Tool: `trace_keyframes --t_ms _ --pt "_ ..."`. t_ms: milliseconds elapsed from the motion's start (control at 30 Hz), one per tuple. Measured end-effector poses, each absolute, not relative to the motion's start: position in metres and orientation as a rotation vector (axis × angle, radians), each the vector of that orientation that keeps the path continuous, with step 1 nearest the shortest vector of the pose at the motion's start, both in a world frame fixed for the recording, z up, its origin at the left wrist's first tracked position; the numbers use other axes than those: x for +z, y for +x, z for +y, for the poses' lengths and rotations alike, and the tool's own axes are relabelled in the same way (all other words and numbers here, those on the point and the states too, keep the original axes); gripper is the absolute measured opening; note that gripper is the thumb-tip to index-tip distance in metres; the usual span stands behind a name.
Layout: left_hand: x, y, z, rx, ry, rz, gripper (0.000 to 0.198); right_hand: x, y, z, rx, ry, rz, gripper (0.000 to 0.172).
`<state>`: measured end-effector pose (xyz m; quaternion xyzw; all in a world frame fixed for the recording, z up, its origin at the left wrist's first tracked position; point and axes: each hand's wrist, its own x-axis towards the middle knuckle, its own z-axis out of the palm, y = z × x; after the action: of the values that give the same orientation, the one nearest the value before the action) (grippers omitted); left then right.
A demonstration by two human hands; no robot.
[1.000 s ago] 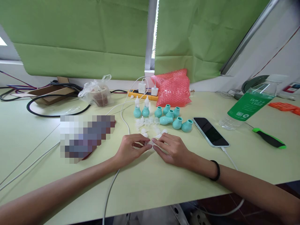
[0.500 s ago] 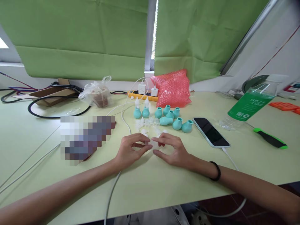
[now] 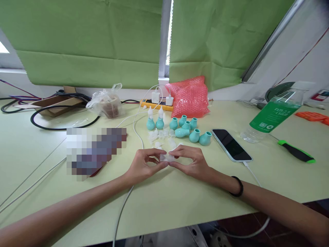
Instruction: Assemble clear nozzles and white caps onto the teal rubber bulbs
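Observation:
Between the fingertips of my left hand (image 3: 147, 164) and my right hand (image 3: 191, 160) is a small translucent plastic piece (image 3: 166, 157). Both hands pinch it, one from each side, low over the table. Just beyond my fingers lie several loose clear plastic parts (image 3: 160, 134), partly hidden by the hands. Behind and to the right are several turquoise rubber bulbs (image 3: 195, 136), most with their mouths up and one on its side. Two more turquoise bulbs (image 3: 159, 124) stand upright with clear nozzles on top.
A phone (image 3: 232, 145) on a cable lies right, beside a tilted-looking green-labelled bottle (image 3: 275, 113) and a green-black handle (image 3: 296, 151). Red bubble wrap (image 3: 191, 97) and an orange power strip (image 3: 146, 103) are at the back. A white cable (image 3: 123, 202) runs past my left wrist.
My right fingers have closed in from the right onto the plastic piece, which now shows more clearly between both hands. The bulbs have stayed put.

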<state>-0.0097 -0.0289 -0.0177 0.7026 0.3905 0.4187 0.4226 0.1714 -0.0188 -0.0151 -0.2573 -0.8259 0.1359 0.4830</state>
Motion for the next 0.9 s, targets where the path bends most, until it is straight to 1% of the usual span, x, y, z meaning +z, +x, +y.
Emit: trace_keyframes --t_ms 167,467,533,567,633,700,800,867,900 --pt "-0.013 -0.01 -0.029 1.002 1.7 0.95 0.032 -0.018 0.173 -0.016 0.359 -0.614 -2.005 0.021" --pt "-0.014 -0.01 -0.027 0.951 1.665 0.939 0.032 -0.016 0.174 -0.018 0.364 -0.642 -2.06 0.017" --pt "-0.015 -0.01 -0.027 0.949 1.67 0.949 0.032 -0.014 0.175 -0.017 0.327 -0.609 -2.099 0.019" --pt "-0.016 -0.01 -0.027 0.951 1.673 0.964 0.032 -0.011 0.177 -0.017 0.296 -0.592 -2.126 0.022" --pt "-0.017 -0.01 -0.027 0.975 1.673 0.999 0.03 -0.003 0.183 -0.012 0.177 -0.598 -2.171 0.032" --pt "-0.018 -0.011 -0.026 1.008 1.654 1.017 0.03 0.008 0.193 -0.005 -0.045 -0.698 -2.167 0.039" --pt "-0.019 -0.011 -0.024 1.042 1.615 1.012 0.029 0.021 0.21 0.011 -0.451 -1.06 -2.133 0.045" --pt "-0.018 -0.01 -0.024 1.054 1.607 0.995 0.027 0.023 0.22 0.021 -0.613 -1.366 -2.149 0.046" --pt "-0.018 -0.009 -0.024 1.064 1.605 0.988 0.027 0.023 0.224 0.026 -0.641 -1.495 -2.168 0.043"
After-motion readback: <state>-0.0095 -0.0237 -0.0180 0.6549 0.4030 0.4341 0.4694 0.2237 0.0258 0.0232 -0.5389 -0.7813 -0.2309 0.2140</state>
